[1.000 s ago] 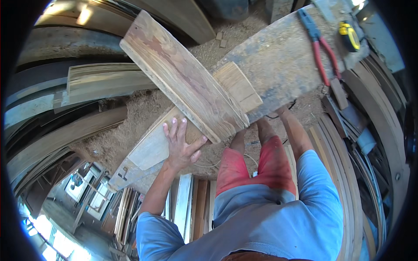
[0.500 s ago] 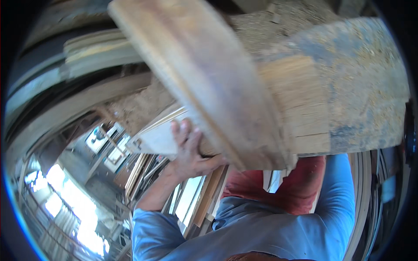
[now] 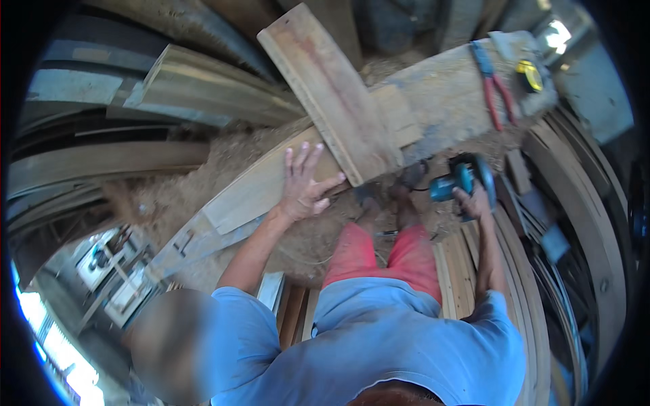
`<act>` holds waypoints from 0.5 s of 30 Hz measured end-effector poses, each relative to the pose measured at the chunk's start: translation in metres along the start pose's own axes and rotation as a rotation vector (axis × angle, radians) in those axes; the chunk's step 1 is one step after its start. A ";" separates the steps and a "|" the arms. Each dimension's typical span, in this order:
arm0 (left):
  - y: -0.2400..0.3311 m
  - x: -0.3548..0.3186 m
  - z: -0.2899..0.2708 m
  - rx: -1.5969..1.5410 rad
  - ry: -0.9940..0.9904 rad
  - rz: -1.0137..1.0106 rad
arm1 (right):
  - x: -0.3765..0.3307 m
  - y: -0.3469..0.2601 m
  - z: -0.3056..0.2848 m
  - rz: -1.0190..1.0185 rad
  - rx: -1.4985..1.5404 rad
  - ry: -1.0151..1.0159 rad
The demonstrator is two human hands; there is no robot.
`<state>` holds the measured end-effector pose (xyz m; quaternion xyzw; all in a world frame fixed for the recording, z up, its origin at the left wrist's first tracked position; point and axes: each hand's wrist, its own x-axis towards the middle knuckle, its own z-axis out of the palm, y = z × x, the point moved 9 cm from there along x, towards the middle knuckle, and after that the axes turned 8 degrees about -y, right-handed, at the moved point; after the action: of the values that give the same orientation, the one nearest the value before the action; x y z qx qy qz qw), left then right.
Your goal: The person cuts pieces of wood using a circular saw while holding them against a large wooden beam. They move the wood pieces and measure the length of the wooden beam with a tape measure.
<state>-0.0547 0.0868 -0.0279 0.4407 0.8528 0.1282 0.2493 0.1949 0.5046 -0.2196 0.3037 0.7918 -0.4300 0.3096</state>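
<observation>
My left hand (image 3: 306, 181) lies with fingers spread on a long pale plank (image 3: 261, 181) resting on the workbench. Its thumb reaches the near end of a thick brown board (image 3: 332, 91) that lies crosswise over the plank. Beyond the bench's near edge, low on the right, my right hand (image 3: 475, 200) is wrapped around the handle of a teal circular saw (image 3: 452, 187). The saw is apart from the board, and its underside is hidden. A short light wood piece (image 3: 398, 111) shows beside the crosswise board.
Red-handled pliers (image 3: 497, 95) and a yellow tape measure (image 3: 529, 76) lie on the right end of the workbench (image 3: 447, 101). Stacked timber (image 3: 217, 84) stands at the far left; long planks (image 3: 575, 196) flank the right side. Sawdust covers the floor (image 3: 183, 166).
The view has drawn back from the bench, so the crosswise board looks smaller. My right hand with the circular saw, the pliers and the tape measure have come into view. My left hand stays near the board.
</observation>
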 end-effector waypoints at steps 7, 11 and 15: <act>0.011 0.017 -0.008 0.081 0.023 0.035 | -0.120 -0.054 -0.007 0.034 0.902 0.080; 0.006 0.013 -0.006 0.086 0.029 0.022 | -0.181 -0.139 -0.027 -0.071 0.705 0.225; 0.012 0.016 -0.008 0.103 0.011 0.005 | -0.228 -0.143 -0.033 -0.037 0.501 0.319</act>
<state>-0.0586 0.1070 -0.0210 0.4546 0.8584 0.0872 0.2214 0.2228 0.4207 0.0369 0.4199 0.7050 -0.5646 0.0886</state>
